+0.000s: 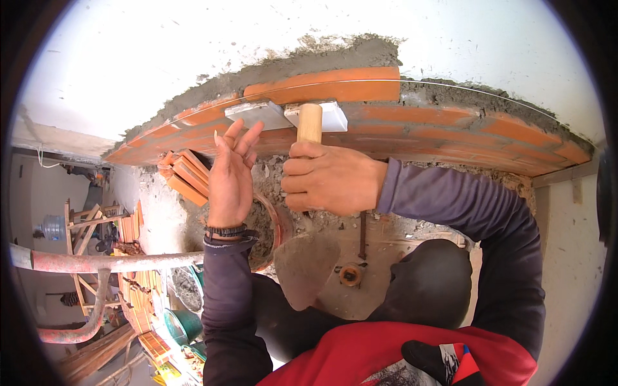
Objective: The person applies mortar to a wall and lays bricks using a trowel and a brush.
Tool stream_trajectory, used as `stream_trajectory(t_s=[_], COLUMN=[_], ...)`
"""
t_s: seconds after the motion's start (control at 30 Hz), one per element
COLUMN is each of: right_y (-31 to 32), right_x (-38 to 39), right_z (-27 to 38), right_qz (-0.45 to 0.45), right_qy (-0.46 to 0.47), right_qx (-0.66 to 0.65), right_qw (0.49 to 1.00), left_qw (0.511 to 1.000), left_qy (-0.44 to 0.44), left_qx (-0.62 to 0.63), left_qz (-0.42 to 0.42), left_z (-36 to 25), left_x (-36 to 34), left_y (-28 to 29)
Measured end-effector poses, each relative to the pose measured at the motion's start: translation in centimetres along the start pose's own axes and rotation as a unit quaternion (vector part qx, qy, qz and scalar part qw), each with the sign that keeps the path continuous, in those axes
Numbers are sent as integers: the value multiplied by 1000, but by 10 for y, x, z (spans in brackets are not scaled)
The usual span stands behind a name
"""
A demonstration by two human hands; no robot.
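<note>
My right hand (pixel 335 178) is wrapped round the wooden handle (pixel 310 123) of a trowel, whose butt end points at the wall. Below my fist the mortar-smeared trowel blade (pixel 306 267) hangs towards my knees. My left hand (pixel 232 174) is raised with the fingers apart, holding nothing. Just beyond its fingertips, a pale grey-white tile piece (pixel 261 116) rests against the low brick wall (pixel 412 122). A second white tile piece (pixel 333 117) sits partly behind the handle. Above them an orange brick (pixel 322 83) lies along a taut string (pixel 463 85), with grey mortar around it.
Loose orange bricks (pixel 187 175) are piled left of my left hand. A round mortar container (pixel 267 231) stands below it. A red-and-white metal pipe (pixel 129 262) crosses the left side. Teal buckets (pixel 182 326) and timber stand beyond. A round drain fitting (pixel 349 275) is between my knees.
</note>
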State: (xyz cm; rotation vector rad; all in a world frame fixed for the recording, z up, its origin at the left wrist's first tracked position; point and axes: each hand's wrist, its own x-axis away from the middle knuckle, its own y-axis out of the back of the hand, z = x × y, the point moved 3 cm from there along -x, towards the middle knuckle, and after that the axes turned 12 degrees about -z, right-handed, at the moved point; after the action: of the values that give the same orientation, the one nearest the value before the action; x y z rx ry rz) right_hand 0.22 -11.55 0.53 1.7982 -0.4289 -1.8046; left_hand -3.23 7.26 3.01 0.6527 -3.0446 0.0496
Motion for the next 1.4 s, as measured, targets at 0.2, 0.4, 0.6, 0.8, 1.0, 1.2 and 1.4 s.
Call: stream_trajectory(t_s=[0.2, 0.4, 0.6, 0.8, 1.0, 1.2, 1.4], right_y=[3, 36, 97, 118, 104, 85, 68], right_x=[2, 28, 98, 172, 220, 263, 241], right_z=[-12, 24, 39, 61, 78, 83, 80], right_qz=[32, 132, 143, 71, 13, 26, 26], right_qy=[-7, -103, -381, -609, -700, -703, -747], right_qx=[36, 116, 111, 30, -26, -26, -96], right_qw=[999, 979, 907, 790, 713, 710, 657], left_qw=[1000, 998, 990, 966, 935, 889, 834], left_qy=[6, -7, -67, -158, -231, -314, -381], left_qx=[-5, -63, -122, -203, -269, -326, -396], left_qz=[-9, -16, -5, 16, 9, -65, -41], left_z=[7, 5, 2, -3, 7, 15, 9], left_x=[-1, 1, 5, 6, 19, 15, 27], left_y=[11, 22, 12, -31, -63, -79, -114])
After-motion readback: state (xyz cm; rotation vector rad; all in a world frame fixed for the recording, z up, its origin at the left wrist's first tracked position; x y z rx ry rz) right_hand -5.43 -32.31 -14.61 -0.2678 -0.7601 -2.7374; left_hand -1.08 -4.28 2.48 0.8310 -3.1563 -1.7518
